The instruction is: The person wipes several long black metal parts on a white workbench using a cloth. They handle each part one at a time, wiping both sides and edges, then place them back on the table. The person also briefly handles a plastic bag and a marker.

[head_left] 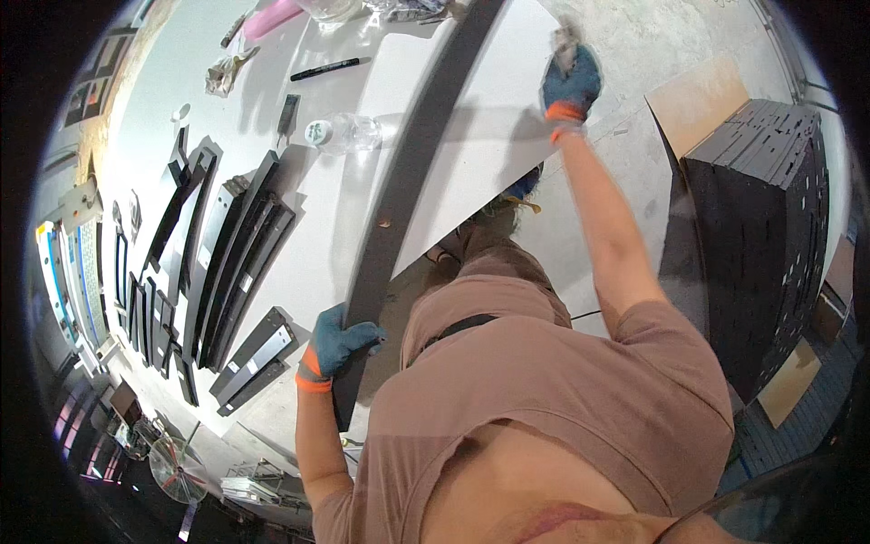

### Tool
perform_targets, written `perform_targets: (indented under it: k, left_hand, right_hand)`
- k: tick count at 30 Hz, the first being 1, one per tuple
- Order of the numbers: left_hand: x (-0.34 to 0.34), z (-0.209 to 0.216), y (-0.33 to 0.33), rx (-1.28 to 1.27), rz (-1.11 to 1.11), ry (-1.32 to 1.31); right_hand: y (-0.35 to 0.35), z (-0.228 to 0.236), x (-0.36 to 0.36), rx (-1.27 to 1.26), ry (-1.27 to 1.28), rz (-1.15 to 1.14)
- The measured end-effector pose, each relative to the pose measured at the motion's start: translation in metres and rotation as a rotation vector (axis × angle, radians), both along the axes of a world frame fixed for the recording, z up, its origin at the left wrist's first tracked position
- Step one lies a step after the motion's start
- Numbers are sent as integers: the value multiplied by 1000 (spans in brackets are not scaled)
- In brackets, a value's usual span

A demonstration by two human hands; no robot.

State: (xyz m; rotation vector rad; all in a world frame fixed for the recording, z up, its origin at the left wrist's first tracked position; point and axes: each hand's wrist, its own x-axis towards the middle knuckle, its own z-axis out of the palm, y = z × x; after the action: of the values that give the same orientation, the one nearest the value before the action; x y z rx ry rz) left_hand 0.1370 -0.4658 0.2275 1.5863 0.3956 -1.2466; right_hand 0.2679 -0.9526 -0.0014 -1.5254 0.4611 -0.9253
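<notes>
A long dark grey board (399, 195) lies slantwise across the white table, its near end sticking out past the edge. My left hand (340, 343), in a blue glove with an orange cuff, grips that near end with its fingers wrapped round the board. My right hand (573, 82), gloved the same way, is raised out to the right, apart from the board. Its fingers are closed on a crumpled greyish rag (566, 47), which is blurred by motion. A clear plastic bottle (349, 134) lies on its side just left of the board.
Several dark strips (227, 263) lie in groups on the left of the white table (272, 118). A black marker (326, 69), a crumpled wrapper (227, 72) and a pink object (270, 18) lie farther back. A tall stack of dark boards (752, 227) stands at the right.
</notes>
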Motion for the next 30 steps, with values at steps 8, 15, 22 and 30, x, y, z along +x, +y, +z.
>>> perform_targets:
  k: [8, 15, 22, 30]
  left_hand:
    - [31, 31, -48, -138, 156, -291]
    - [33, 35, -60, 7, -1, -346]
    - [23, 22, -76, 35, -80, -344]
    - [51, 22, -107, 15, -81, -442]
  right_hand:
    - [271, 1, -121, -1295, 246, 1251]
    - [-76, -6, -18, -740, 780, 135]
    - [-112, 37, -29, -776, 555, -31]
    - [186, 35, -125, -724, 801, 1160]
